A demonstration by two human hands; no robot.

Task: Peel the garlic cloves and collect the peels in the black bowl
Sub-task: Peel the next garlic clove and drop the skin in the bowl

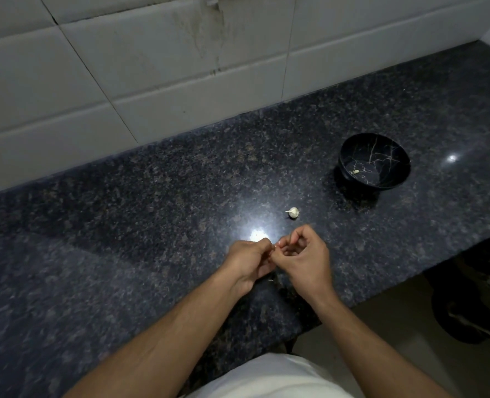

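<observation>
- The dark speckled desk [123, 225] is seen running from left to right beneath a white tiled wall [94, 81].
- The left hand [249, 261] is held just above the desk, its fingers curled, with the fingertips brought together against those of the right hand.
- A small pale item, taken to be a garlic clove [275, 247], is pinched between the two hands; it is largely hidden by the fingers.
- The right hand [304, 255] is held with fingers curled and is set against the left hand at the same point.
- A garlic bulb [293, 212] is laid on the desk just beyond the hands.
- The black bowl [381, 182] is stood upright on the desk, well apart to the right; a small pale peel [355, 172] is seen inside it.
</observation>
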